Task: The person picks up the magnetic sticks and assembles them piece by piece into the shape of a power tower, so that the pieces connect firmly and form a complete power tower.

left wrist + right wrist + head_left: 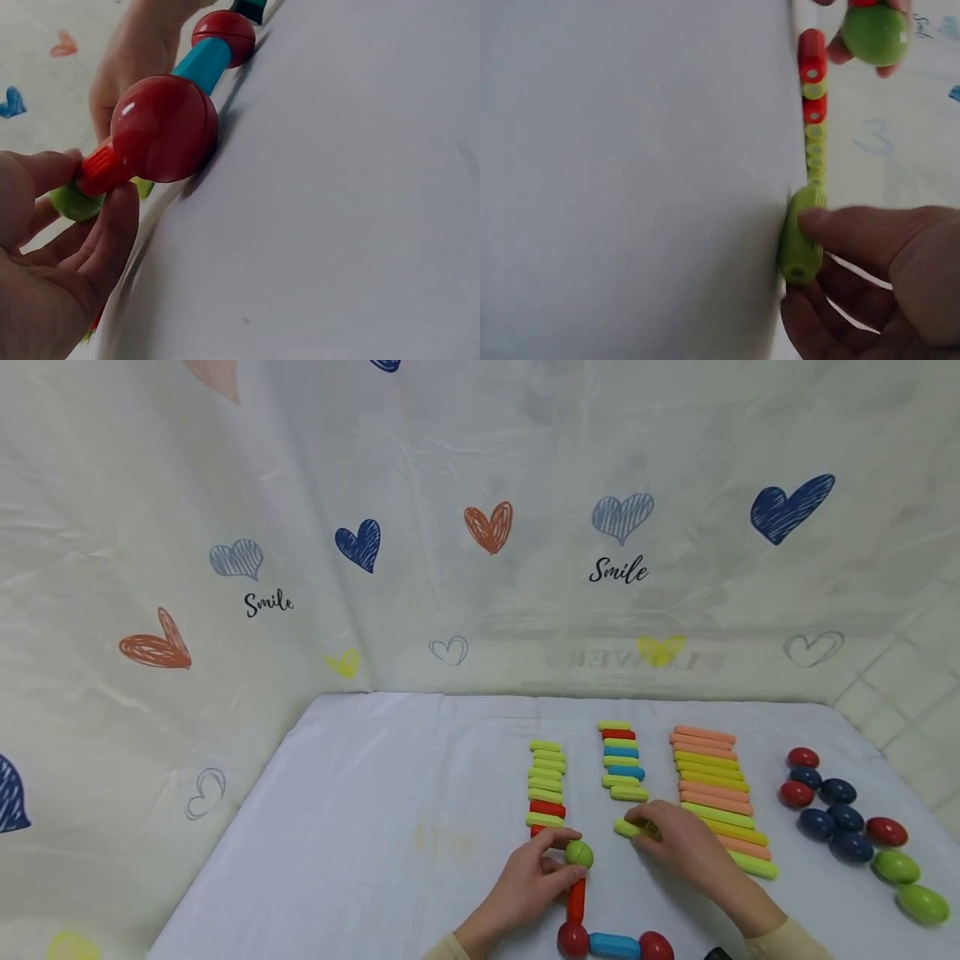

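In the head view my left hand (523,883) pinches a green ball (579,854) between thumb and fingers. A short red rod (576,902) joins that ball to a red ball (573,940). From there a blue rod (615,946) runs to a second red ball (657,947), cut off by the frame's lower edge. My right hand (688,847) pinches a short yellow-green rod (626,828) with ridged sides. The right wrist view shows this green rod (801,236) at the tabletop, thumb on one side, with a hole in its visible end.
Two columns of short rods, one headed by a green rod (545,746) and one by another (615,726), lie beyond the hands. Longer rods (708,768) form a stack to their right. Several red, navy and green balls (846,818) sit at the table's right side.
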Demonstrator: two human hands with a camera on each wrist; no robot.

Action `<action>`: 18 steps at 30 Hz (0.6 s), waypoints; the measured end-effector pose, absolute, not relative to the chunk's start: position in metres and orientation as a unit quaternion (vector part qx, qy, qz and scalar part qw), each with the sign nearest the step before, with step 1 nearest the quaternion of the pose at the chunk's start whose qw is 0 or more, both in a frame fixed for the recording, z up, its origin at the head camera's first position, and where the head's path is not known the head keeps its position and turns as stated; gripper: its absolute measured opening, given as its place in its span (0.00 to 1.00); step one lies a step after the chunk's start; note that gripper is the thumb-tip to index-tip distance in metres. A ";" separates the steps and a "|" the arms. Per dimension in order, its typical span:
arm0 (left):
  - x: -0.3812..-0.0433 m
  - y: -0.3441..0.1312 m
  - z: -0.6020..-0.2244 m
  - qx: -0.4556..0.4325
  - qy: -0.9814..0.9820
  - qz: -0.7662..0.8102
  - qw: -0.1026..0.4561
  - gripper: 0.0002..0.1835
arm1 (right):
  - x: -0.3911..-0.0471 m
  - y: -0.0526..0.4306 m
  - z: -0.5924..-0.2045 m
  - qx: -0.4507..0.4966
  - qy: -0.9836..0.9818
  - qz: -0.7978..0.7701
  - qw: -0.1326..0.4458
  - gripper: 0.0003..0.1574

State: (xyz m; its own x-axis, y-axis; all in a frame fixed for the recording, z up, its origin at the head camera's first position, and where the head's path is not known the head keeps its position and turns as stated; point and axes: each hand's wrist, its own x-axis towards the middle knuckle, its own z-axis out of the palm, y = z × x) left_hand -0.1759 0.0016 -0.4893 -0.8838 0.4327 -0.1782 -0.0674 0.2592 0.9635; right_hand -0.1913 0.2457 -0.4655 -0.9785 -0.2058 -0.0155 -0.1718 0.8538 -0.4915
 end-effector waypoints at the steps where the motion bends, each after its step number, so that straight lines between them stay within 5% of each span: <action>1: -0.176 0.001 -0.490 0.119 0.765 0.598 0.208 0.19 | -0.190 0.246 -0.464 -0.101 0.954 -0.278 0.052 0.17; 8: -0.178 0.001 -0.489 0.126 0.765 0.601 0.195 0.19 | -0.177 0.249 -0.451 -0.135 0.862 -0.451 0.185 0.24; 18: -0.176 -0.003 -0.485 0.159 0.768 0.592 0.188 0.18 | -0.169 0.241 -0.448 -0.150 0.842 -0.476 0.205 0.21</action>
State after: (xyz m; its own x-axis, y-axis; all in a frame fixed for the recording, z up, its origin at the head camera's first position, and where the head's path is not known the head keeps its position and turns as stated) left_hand -0.1764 -0.0032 -0.4845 -0.8789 0.4665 -0.1002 0.0218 0.2491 0.9682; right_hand -0.1685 0.2407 -0.4478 -0.8705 -0.4485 -0.2028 -0.0573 0.5015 -0.8633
